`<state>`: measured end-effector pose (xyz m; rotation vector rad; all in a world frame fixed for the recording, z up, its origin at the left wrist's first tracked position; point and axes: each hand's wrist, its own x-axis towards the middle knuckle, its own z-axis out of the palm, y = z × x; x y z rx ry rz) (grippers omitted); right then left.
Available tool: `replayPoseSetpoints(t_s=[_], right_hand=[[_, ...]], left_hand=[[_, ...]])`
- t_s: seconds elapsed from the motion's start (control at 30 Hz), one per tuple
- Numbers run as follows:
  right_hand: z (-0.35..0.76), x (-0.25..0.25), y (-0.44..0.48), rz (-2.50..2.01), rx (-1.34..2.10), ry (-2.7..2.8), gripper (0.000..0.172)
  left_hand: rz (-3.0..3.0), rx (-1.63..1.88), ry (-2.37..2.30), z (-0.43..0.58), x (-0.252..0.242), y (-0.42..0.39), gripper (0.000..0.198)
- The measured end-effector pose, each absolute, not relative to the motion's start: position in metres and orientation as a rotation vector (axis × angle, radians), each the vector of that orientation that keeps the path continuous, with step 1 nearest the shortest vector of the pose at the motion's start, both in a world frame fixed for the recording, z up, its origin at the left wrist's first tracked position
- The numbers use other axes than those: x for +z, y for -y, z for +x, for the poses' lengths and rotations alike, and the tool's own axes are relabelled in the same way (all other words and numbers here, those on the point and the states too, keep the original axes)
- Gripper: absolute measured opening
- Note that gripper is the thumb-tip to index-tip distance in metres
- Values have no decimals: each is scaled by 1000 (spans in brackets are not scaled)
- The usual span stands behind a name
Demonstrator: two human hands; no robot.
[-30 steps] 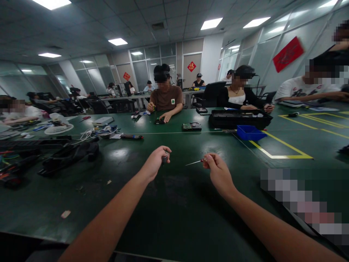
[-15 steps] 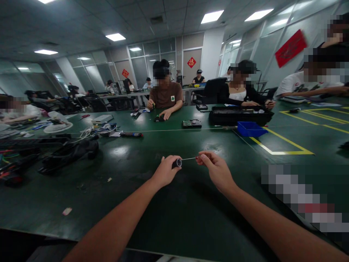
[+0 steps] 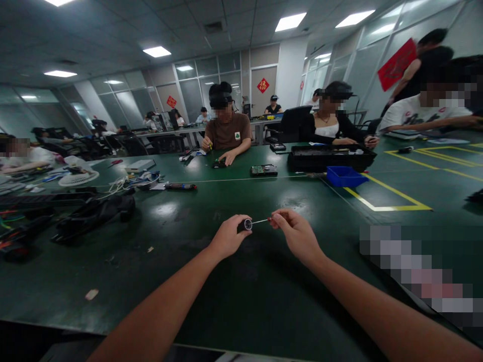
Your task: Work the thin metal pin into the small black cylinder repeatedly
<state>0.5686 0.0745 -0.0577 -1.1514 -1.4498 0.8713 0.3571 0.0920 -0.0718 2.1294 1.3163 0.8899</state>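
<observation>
My left hand is closed around a small black cylindrical part, whose round end with a silvery rim faces me. Most of that part's body is hidden by my fingers. My right hand pinches the reddish handle of a thin screwdriver. Its metal shaft points left, with the tip at the rim of the cylinder; whether it sits inside cannot be made out. Both hands are held above the green table.
Farther back lie a circuit-board device, a blue bin and a long black tray. Black housings and cables crowd the left. Across the table a co-worker handles a small dark device. A blurred-out item covers the near right.
The view has shifted slightly. Both hands keep their grips, and the screwdriver stays at the cylinder's end. At far right, a standing person in black shows more fully.
</observation>
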Motion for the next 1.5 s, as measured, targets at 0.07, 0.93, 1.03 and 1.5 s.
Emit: replayPoseSetpoints(t_s=[0.07, 0.93, 1.03, 1.5], right_hand=[[569, -54, -72, -1194, 835, 1481, 30], [572, -77, -94, -1103, 1313, 814, 15], [572, -78, -92, -1150, 1189, 931, 17], [569, -69, -82, -1138, 1019, 1182, 33]], left_hand=[[2140, 876, -1317, 357, -71, -92, 31], [2481, 743, -1316, 358, -69, -98, 40], [2466, 700, -1321, 357, -72, -98, 40], [2363, 788, -1312, 357, -75, -97, 40]])
